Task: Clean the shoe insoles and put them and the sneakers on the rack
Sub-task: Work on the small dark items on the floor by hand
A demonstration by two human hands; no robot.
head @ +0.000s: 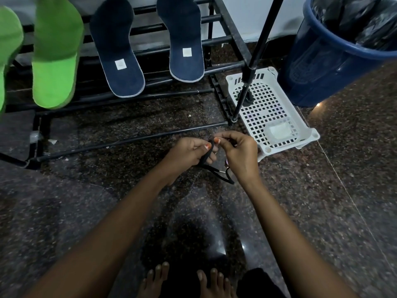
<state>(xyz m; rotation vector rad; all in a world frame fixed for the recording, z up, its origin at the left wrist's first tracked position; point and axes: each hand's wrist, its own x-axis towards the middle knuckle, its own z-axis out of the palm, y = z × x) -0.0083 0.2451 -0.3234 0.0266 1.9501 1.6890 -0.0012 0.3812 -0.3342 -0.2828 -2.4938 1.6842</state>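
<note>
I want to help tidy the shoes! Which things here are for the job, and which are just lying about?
For the job: green insoles and navy insoles on the black rack; a black cord, maybe a shoelace, pinched by the left hand and right hand.

Just lying about: white basket, blue bin, black pole.

Left hand, right hand — my thumbnails painted orange. Forearms bare, feet bare — dark garment by right foot.
</note>
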